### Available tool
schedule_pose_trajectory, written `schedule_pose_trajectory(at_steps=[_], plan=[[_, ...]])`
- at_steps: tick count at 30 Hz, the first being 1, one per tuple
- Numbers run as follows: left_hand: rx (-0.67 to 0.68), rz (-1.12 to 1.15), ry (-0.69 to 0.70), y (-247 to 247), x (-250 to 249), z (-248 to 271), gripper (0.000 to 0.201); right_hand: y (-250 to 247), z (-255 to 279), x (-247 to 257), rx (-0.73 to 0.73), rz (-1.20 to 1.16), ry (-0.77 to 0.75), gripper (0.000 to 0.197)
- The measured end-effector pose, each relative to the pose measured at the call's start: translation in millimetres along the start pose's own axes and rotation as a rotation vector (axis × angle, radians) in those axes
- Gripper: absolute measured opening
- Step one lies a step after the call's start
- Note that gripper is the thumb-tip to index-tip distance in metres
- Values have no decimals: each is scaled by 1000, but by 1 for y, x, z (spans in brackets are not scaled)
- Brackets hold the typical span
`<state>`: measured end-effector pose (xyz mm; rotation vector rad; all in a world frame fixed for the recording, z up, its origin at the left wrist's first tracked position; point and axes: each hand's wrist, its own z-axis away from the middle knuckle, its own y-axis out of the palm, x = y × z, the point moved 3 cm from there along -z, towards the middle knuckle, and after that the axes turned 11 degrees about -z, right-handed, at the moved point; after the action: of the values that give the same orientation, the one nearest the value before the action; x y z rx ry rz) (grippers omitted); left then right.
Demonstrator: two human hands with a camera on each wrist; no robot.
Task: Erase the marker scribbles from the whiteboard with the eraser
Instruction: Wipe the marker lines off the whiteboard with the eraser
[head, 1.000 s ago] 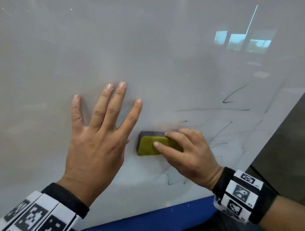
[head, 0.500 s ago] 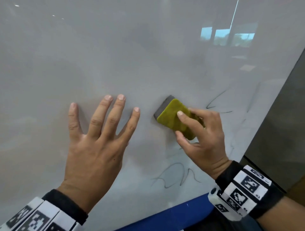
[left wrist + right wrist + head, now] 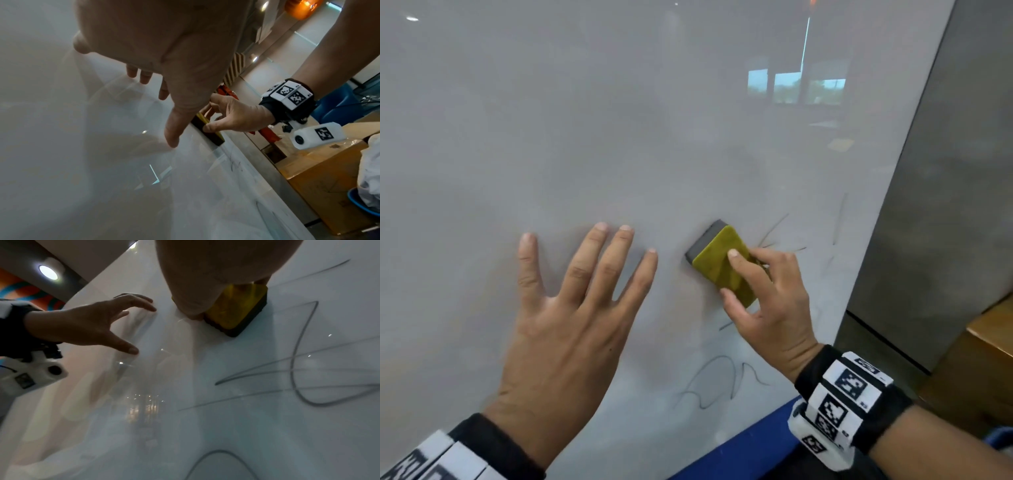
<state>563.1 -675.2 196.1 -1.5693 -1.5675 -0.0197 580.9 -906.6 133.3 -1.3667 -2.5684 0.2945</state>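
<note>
The whiteboard (image 3: 619,137) fills most of the head view. My right hand (image 3: 767,291) grips a yellow eraser with a grey felt base (image 3: 717,251), tilted and pressed flat on the board; the eraser (image 3: 238,313) also shows under my palm in the right wrist view. Thin black marker scribbles (image 3: 719,380) run below the eraser, and fainter strokes (image 3: 777,229) lie to its right. More lines (image 3: 298,369) cross the board in the right wrist view. My left hand (image 3: 571,308) lies flat on the board with its fingers spread, left of the eraser.
The board's blue bottom frame (image 3: 739,448) runs below my right wrist. Its right edge borders a grey wall (image 3: 945,205). A brown cardboard box (image 3: 320,178) stands beyond the board's right side, with white cloth (image 3: 370,170) beside it.
My right hand carried the eraser up and to the right, from a level pose beside my left thumb to a tilted one. The horizontal line there is mostly gone. The left hand stayed put.
</note>
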Motion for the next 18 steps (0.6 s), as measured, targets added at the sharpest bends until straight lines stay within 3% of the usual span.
schedule_pose_trajectory(at_steps=[4, 6, 11, 12, 14, 16, 18], plan=[[30, 14, 11, -9, -5, -24, 109, -3, -3, -10, 192, 56, -252, 45], [36, 18, 27, -12, -10, -34, 109, -12, -14, -29, 195, 60, -291, 43], [35, 0, 21, -19, -21, -52, 88, -46, -34, -74, -68, 22, 65, 51], [19, -1, 25, -21, -24, -57, 80, -44, -30, -70, -48, 17, 41, 50], [-15, -8, 27, -23, -31, -66, 68, -30, -17, -54, 106, -16, -144, 46], [-29, -19, 29, -23, -37, -73, 75, -21, -9, -46, 252, -2, -324, 42], [-10, -16, 17, -23, -41, -77, 91, -28, -20, -58, 261, -10, -364, 40]])
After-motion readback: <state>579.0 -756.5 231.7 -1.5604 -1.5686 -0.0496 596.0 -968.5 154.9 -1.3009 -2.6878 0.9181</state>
